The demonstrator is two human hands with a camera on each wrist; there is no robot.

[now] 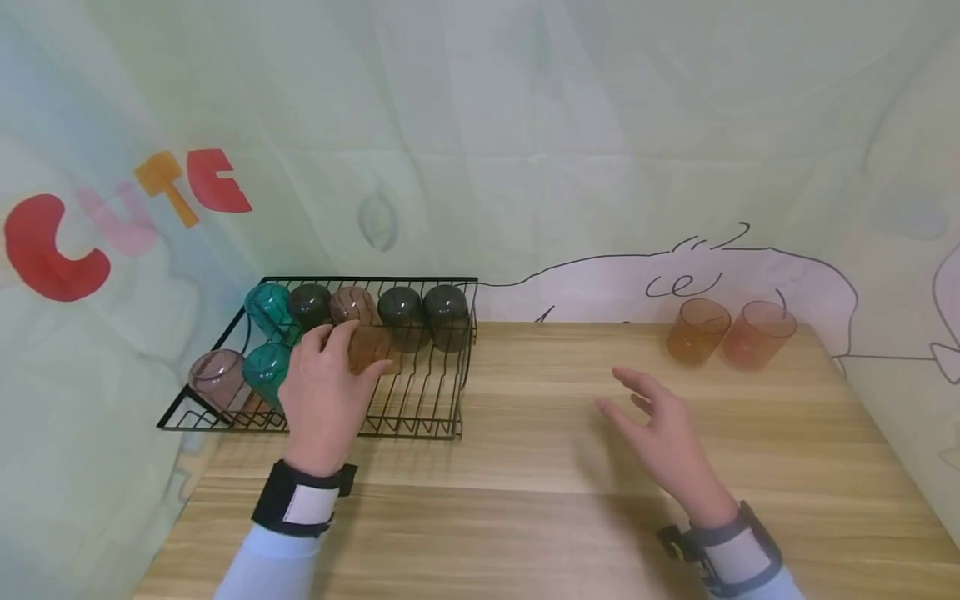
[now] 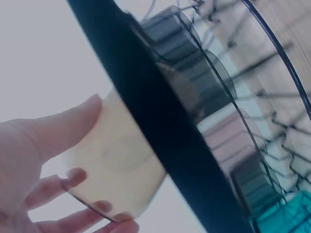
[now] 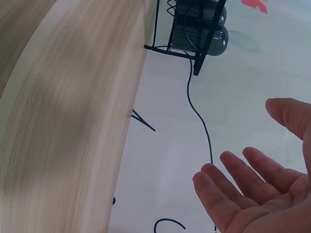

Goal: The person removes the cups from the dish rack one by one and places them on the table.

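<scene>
My left hand [image 1: 322, 400] is over the black wire rack [image 1: 420, 427] and grips an amber-tinted glass [image 1: 369, 346] between thumb and fingers. Seen from the left wrist, that glass [image 2: 114, 160] looks pale yellow, and a dark rack bar crosses in front of it. Behind it in the rack stand a brown-pink glass [image 1: 354, 305] and dark grey glasses [image 1: 403, 312], bottoms up. A teal glass [image 1: 266, 371] sits just left of the hand. My right hand [image 1: 663, 429] hovers above the wooden table with relaxed, spread fingers [image 3: 228, 194], holding nothing.
An orange glass [image 1: 697, 332] and a pinkish glass [image 1: 759, 333] stand upright side by side at the table's back right. Another teal glass [image 1: 268, 308] and a pale purple glass [image 1: 217, 377] occupy the rack's left end. A printed cloth [image 1: 540, 167] hangs behind the table.
</scene>
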